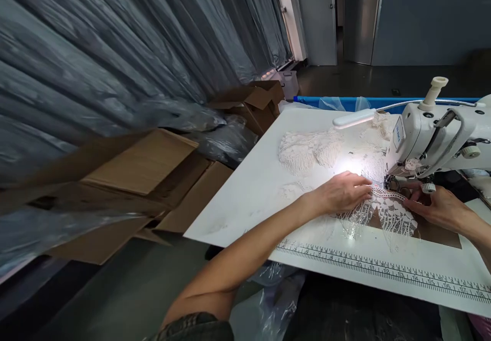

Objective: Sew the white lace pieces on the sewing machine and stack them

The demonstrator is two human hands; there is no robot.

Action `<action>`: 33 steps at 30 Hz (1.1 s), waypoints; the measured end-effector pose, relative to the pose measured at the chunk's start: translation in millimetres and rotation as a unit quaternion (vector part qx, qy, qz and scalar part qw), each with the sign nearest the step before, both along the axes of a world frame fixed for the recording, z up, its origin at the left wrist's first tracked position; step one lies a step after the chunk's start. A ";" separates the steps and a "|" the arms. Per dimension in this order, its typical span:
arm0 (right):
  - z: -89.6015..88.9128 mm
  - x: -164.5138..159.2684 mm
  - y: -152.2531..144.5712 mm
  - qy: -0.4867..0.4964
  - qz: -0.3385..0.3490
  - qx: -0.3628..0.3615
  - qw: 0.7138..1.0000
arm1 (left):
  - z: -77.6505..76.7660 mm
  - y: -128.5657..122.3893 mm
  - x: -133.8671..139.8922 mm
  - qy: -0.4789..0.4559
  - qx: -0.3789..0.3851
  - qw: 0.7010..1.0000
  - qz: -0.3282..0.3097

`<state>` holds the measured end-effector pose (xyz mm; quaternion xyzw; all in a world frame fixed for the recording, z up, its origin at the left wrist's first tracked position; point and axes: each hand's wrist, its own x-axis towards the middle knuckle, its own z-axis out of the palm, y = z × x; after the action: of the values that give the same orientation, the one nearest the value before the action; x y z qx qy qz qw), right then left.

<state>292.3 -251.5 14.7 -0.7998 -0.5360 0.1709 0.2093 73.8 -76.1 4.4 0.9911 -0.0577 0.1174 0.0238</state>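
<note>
A strip of white lace (397, 217) with a scalloped, fringed lower edge lies under the needle area of a white sewing machine (412, 136). My left hand (345, 191) is on the lace just left of the presser foot, its fingers closed on the upper band. To the right of the foot, my right hand (439, 205) pinches the same band between thumb and fingers, partly hidden behind the machine head. Reddish marks or stitches run along the band. A bright light glares on the tabletop by my left fingers.
More lace pieces (310, 149) lie on the white sewing table (245, 198), behind my left hand. A ruler scale (376, 267) runs along its front edge. A lamp (355, 118) reaches over the table. Open cardboard boxes (141, 162) and plastic bags stand at the left, beside grey curtains.
</note>
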 end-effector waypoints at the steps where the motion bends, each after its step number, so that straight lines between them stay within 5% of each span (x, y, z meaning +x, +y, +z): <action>1: 1.3 0.0 -2.6 -0.001 -0.003 -0.028 1.000 | -1.1 3.0 -1.2 -0.009 -0.022 1.000 -0.008; 4: 3.6 0.6 -7.6 0.014 -0.007 -0.065 0.998 | -6.1 4.9 -6.0 -0.002 -0.058 0.997 -0.047; 8: -0.3 1.3 -9.5 0.066 -0.041 0.010 0.997 | -12.5 -6.0 -7.3 -0.004 -0.027 0.998 -0.051; 11: -1.5 -11.0 -7.4 0.198 -0.042 0.050 0.978 | -11.8 -15.6 -5.1 -0.029 -0.044 0.999 -0.016; 14: 2.0 -35.3 0.5 0.334 -0.044 0.054 0.940 | -1.2 -19.9 -7.0 -0.046 -0.208 0.975 0.063; 17: 7.7 -57.3 12.8 0.412 -0.023 0.038 0.910 | 13.3 -20.1 -13.0 0.029 -0.451 0.886 0.104; 19: 9.7 -62.9 19.3 0.429 0.027 0.018 0.903 | 19.0 -19.9 -16.5 0.095 -0.523 0.838 0.123; 22: 6.4 -55.8 20.5 0.342 0.053 0.026 0.938 | 19.8 -19.6 -19.3 0.110 -0.492 0.847 0.170; 26: -5.5 -40.3 8.3 0.088 0.037 0.073 0.993 | 18.1 -17.8 -21.9 0.096 -0.477 0.852 0.192; 30: -20.1 -39.9 0.1 -0.084 0.158 0.144 0.973 | 17.6 -17.1 -22.0 0.126 -0.472 0.852 0.185; 33: -31.9 -41.6 1.1 -0.202 0.188 0.158 0.948 | 14.7 -18.2 -18.7 0.126 -0.453 0.858 0.208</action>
<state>250.7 -250.4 -17.2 -0.6591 -0.7278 -0.0445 0.1842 55.2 -94.3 19.1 0.8661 0.2130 0.0065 0.4522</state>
